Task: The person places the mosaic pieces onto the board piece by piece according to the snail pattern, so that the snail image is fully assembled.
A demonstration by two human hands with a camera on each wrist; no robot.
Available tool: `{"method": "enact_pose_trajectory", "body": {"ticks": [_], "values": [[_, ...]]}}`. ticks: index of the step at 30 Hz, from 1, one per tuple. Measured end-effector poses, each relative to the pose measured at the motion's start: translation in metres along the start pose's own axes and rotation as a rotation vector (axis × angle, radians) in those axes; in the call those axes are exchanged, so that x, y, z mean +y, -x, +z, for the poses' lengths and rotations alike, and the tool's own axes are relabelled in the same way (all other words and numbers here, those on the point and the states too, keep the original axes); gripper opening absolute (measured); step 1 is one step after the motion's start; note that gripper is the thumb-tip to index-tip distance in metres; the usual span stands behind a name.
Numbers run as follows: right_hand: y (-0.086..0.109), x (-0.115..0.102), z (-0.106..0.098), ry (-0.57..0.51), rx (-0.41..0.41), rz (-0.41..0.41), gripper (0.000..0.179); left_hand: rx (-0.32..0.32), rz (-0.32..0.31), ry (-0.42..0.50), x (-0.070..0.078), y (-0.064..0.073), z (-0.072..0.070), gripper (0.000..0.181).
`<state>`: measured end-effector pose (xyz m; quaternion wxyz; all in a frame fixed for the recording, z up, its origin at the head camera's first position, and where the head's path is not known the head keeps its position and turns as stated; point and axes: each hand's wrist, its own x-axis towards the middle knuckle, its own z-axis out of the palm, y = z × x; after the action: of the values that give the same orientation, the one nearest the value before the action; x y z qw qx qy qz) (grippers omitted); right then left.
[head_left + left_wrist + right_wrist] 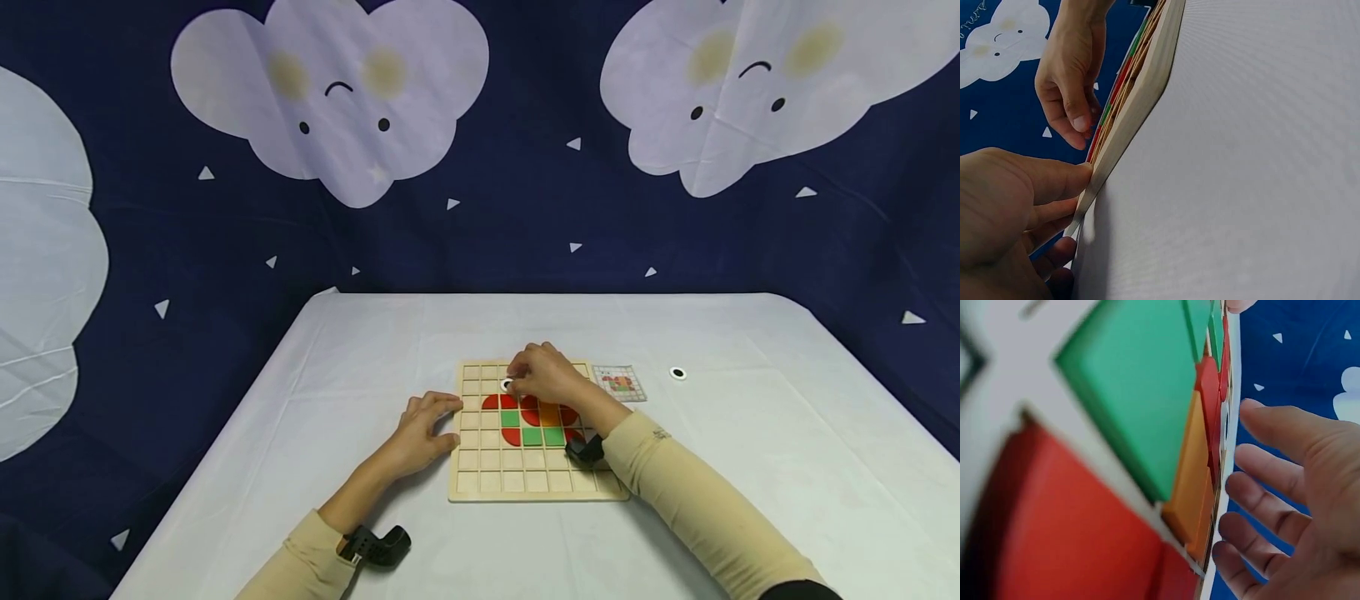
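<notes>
A wooden grid board (487, 483) lies on the table, with red (511, 437), green (532, 436) and orange (550, 415) pieces in its cells. My left hand (416, 437) rests at the board's left edge, fingers spread, thumb and fingertips touching the rim; the left wrist view shows this thumb (1063, 181) against the wooden side. Over the upper middle cells is my right hand (547, 375). A round white eye disc (507, 384) with a black centre shows at its fingertips. The right wrist view shows the fingers (1266, 494) apart, with the disc (1224, 422) low against the board.
A small printed picture card (619, 383) lies by the board's upper right corner. Farther right on the white tablecloth (360, 358) is another eye disc (678, 373). A dark blue cloth with clouds (337, 83) hangs behind the table.
</notes>
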<state>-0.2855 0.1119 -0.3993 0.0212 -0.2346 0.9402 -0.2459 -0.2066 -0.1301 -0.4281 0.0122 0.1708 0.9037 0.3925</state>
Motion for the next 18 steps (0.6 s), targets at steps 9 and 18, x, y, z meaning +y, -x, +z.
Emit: {"method": "enact_pose_trajectory", "body": {"ticks": [9,18], "values": [[0.015,0.015,-0.034,-0.041,0.082,0.057,0.031,0.011,0.005,-0.001,0.001,0.001,0.000,0.044],[0.050,0.070,-0.074,-0.015,0.172,0.120,0.036,0.010,0.006,-0.006,0.001,0.001,0.001,0.045]]}}
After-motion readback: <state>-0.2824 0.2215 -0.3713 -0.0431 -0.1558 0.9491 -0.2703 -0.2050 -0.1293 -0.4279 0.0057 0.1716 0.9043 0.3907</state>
